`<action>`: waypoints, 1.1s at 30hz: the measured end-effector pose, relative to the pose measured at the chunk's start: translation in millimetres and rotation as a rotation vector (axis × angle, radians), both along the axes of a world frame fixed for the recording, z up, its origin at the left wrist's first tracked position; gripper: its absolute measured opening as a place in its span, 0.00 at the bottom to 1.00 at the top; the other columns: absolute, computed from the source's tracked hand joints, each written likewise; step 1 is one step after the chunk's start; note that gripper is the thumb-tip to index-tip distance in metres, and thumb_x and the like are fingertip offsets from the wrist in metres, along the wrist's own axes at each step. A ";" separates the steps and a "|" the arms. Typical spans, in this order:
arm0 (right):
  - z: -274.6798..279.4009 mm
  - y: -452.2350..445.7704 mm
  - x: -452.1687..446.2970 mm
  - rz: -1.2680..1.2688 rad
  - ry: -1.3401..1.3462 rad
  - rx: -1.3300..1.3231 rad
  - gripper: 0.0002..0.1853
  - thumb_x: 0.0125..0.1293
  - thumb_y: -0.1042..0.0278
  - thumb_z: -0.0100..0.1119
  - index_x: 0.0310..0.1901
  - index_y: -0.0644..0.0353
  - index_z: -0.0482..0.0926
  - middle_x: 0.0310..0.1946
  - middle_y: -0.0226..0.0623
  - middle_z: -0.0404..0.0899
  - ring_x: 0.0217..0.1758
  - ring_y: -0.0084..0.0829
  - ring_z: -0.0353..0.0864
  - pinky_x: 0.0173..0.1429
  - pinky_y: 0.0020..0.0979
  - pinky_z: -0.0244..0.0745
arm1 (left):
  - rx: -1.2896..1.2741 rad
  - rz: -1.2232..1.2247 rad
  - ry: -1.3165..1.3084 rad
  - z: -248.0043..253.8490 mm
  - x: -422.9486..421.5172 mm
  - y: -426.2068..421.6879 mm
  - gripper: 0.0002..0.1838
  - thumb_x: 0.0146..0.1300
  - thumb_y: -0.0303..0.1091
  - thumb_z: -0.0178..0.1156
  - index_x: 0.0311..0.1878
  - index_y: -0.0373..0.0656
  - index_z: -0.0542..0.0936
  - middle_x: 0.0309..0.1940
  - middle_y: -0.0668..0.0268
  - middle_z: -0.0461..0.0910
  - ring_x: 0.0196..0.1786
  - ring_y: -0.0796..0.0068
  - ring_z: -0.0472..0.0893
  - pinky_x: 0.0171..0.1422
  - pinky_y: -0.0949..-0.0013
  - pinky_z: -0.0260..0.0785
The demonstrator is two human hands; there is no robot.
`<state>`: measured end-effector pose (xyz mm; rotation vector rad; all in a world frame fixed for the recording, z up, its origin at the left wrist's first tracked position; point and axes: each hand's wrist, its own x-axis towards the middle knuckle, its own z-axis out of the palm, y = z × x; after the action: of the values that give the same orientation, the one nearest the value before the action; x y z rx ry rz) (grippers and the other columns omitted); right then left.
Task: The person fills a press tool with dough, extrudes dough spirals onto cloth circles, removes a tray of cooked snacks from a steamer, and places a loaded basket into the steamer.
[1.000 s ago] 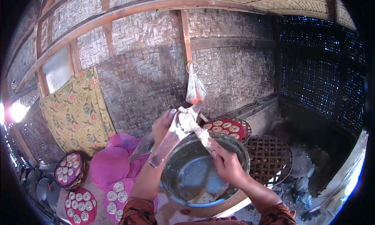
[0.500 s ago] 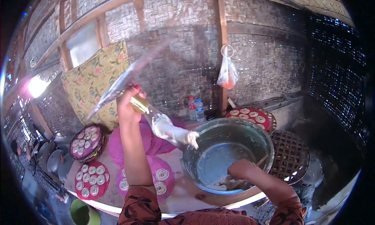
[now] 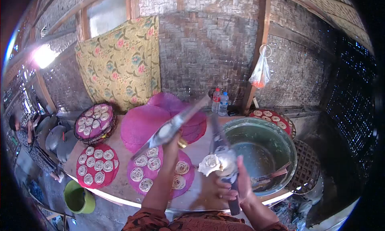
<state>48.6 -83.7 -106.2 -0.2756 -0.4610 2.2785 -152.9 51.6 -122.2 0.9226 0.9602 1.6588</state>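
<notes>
Blurred by motion, my left hand [image 3: 175, 142] is closed round the upper part of a two-part hand press, a long bar [image 3: 170, 128] with a brass piece [image 3: 182, 143] beside the fingers. My right hand [image 3: 236, 185] grips the other part, a dark bar with a round middle [image 3: 227, 157], held in front of the green basin. White dough [image 3: 210, 163] is heaped on that middle and hangs over its left side. The two parts are apart. In the basin [image 3: 258, 126], a wooden spatula [image 3: 276, 173] leans on the near right wall with dough residue around it.
Pink round mats [image 3: 98, 185] carry several coiled noodle nests at the left and middle. Stacked pink mats [image 3: 140, 124] lie behind. Two bottles [image 3: 223, 104] stand by the wall. A woven tray [image 3: 306, 167] is right of the basin. Another person [image 3: 30, 138] is far left.
My right hand has left the basin and now holds a press part with dough. My left hand has lowered, keeping the bar. The view has shifted left.
</notes>
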 end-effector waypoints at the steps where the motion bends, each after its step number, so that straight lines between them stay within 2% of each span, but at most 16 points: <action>1: 0.3 0.2 -1.4 -0.189 -0.116 0.065 0.41 0.58 0.21 0.29 0.44 0.58 0.70 0.16 0.29 0.63 0.06 0.18 0.54 0.08 0.21 0.53 | -0.062 0.132 0.274 -9.1 -13.3 -5.2 0.14 0.55 0.30 0.58 0.45 0.38 0.74 0.39 0.61 0.75 0.41 0.65 0.76 0.46 0.59 0.72; 3: -10.0 8.2 -6.5 -0.421 -0.374 0.202 0.39 0.61 0.24 0.27 0.37 0.58 0.69 0.16 0.27 0.64 0.07 0.19 0.56 0.10 0.23 0.55 | 0.153 -0.012 0.564 -11.0 -36.6 -19.1 0.15 0.55 0.31 0.59 0.45 0.38 0.74 0.40 0.61 0.76 0.42 0.66 0.76 0.47 0.60 0.72; 4: -4.2 11.4 -19.9 -0.658 -0.626 0.269 0.38 0.63 0.27 0.29 0.42 0.61 0.68 0.15 0.27 0.63 0.09 0.19 0.57 0.13 0.24 0.57 | 0.260 -0.124 0.652 -6.5 -46.5 -32.5 0.15 0.55 0.32 0.59 0.46 0.38 0.74 0.40 0.61 0.76 0.42 0.66 0.77 0.47 0.60 0.72; 5: 2.0 15.1 -29.7 -0.648 -0.637 0.252 0.38 0.63 0.27 0.29 0.42 0.61 0.68 0.15 0.27 0.63 0.09 0.19 0.57 0.13 0.24 0.57 | 0.347 -0.244 0.714 1.7 -57.4 -43.9 0.15 0.55 0.32 0.60 0.46 0.38 0.74 0.40 0.61 0.76 0.43 0.66 0.77 0.48 0.61 0.72; 7: 10.1 19.8 -45.8 -0.817 -1.050 0.817 0.38 0.64 0.33 0.38 0.53 0.67 0.64 0.21 0.33 0.70 0.16 0.28 0.68 0.22 0.31 0.69 | 0.468 -0.445 0.782 22.6 -82.2 -64.6 0.16 0.55 0.33 0.60 0.46 0.38 0.75 0.41 0.60 0.77 0.44 0.66 0.77 0.49 0.62 0.71; 9: 4.0 25.5 -57.0 -0.832 -1.212 0.978 0.41 0.61 0.40 0.51 0.62 0.70 0.53 0.34 0.48 0.76 0.31 0.42 0.80 0.38 0.39 0.76 | 0.495 -0.571 0.804 35.1 -109.3 -80.0 0.17 0.55 0.34 0.61 0.47 0.37 0.75 0.41 0.60 0.77 0.45 0.67 0.77 0.50 0.63 0.71; 11: 34.6 21.1 -79.5 -0.723 -1.371 1.300 0.44 0.57 0.45 0.58 0.64 0.69 0.50 0.45 0.60 0.74 0.46 0.56 0.78 0.51 0.45 0.73 | 0.481 -0.653 0.787 42.7 -134.3 -86.4 0.18 0.55 0.35 0.61 0.47 0.37 0.75 0.41 0.60 0.78 0.45 0.67 0.77 0.51 0.64 0.70; 12: 37.3 23.2 -86.0 -0.695 -1.382 1.353 0.45 0.53 0.51 0.64 0.64 0.68 0.50 0.45 0.64 0.73 0.48 0.59 0.77 0.51 0.45 0.73 | 0.468 -0.686 0.770 44.1 -146.9 -85.6 0.18 0.55 0.36 0.62 0.47 0.37 0.75 0.42 0.59 0.78 0.46 0.67 0.77 0.51 0.65 0.70; 15: 60.3 18.1 -105.1 -0.405 -1.588 1.369 0.45 0.51 0.55 0.65 0.65 0.65 0.50 0.44 0.63 0.74 0.45 0.61 0.77 0.50 0.47 0.73 | 0.378 -0.803 0.700 27.2 -166.7 -77.4 0.20 0.55 0.38 0.63 0.48 0.37 0.76 0.42 0.59 0.79 0.47 0.68 0.78 0.53 0.66 0.70; 19: 60.0 16.7 -134.4 -0.118 -1.766 1.306 0.44 0.50 0.58 0.65 0.65 0.63 0.51 0.43 0.63 0.74 0.44 0.60 0.77 0.49 0.48 0.74 | 0.141 -0.906 0.672 -60.5 -149.5 -75.9 0.24 0.50 0.38 0.67 0.49 0.37 0.76 0.44 0.61 0.79 0.48 0.71 0.77 0.55 0.68 0.68; 22: 40.2 26.9 -146.4 -0.053 -1.708 1.248 0.42 0.53 0.56 0.63 0.65 0.62 0.53 0.43 0.64 0.73 0.46 0.61 0.76 0.52 0.47 0.72 | 0.058 -1.123 0.443 -84.5 -144.8 -73.4 0.25 0.49 0.37 0.67 0.51 0.37 0.75 0.44 0.61 0.79 0.48 0.71 0.77 0.56 0.67 0.67; 25: 29.3 38.9 -155.7 0.192 -1.833 0.960 0.42 0.56 0.47 0.61 0.64 0.64 0.54 0.49 0.63 0.71 0.53 0.55 0.73 0.58 0.45 0.68 | -0.008 -1.250 0.654 -105.9 -145.1 -59.4 0.28 0.49 0.40 0.69 0.52 0.39 0.74 0.46 0.61 0.78 0.47 0.70 0.76 0.57 0.66 0.66; 27: -3.3 55.6 -130.4 0.229 -1.373 0.652 0.44 0.57 0.40 0.57 0.64 0.66 0.55 0.53 0.57 0.69 0.57 0.47 0.71 0.59 0.42 0.67 | 0.104 -1.088 0.510 -118.2 -143.7 -50.6 0.30 0.48 0.43 0.69 0.54 0.39 0.73 0.48 0.61 0.77 0.48 0.69 0.76 0.59 0.66 0.65; 29: -37.7 72.4 -89.6 0.449 -0.911 0.232 0.47 0.57 0.34 0.55 0.64 0.68 0.55 0.55 0.49 0.68 0.56 0.39 0.72 0.57 0.37 0.68 | 0.083 -1.119 0.436 -119.0 -146.6 -36.7 0.34 0.46 0.44 0.71 0.55 0.37 0.71 0.48 0.58 0.77 0.50 0.69 0.75 0.60 0.66 0.64; 31: -70.8 63.8 -67.8 0.608 -0.594 0.045 0.53 0.52 0.29 0.54 0.64 0.72 0.55 0.57 0.50 0.66 0.60 0.37 0.68 0.63 0.37 0.62 | 0.084 -1.223 0.440 -118.0 -153.7 -19.3 0.36 0.45 0.44 0.73 0.55 0.35 0.69 0.53 0.55 0.73 0.55 0.68 0.72 0.63 0.67 0.62; 33: -104.7 53.0 -57.0 0.467 -0.337 -0.098 0.55 0.51 0.27 0.54 0.65 0.73 0.53 0.59 0.52 0.65 0.61 0.37 0.67 0.63 0.38 0.62 | 0.223 -1.078 0.645 -51.3 -188.6 5.1 0.43 0.46 0.45 0.72 0.62 0.38 0.63 0.60 0.55 0.67 0.60 0.64 0.68 0.65 0.63 0.59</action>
<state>-8.4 -30.7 -210.9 -0.6673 -0.6382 2.7260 -341.5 56.7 -173.5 1.7772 0.4716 0.5388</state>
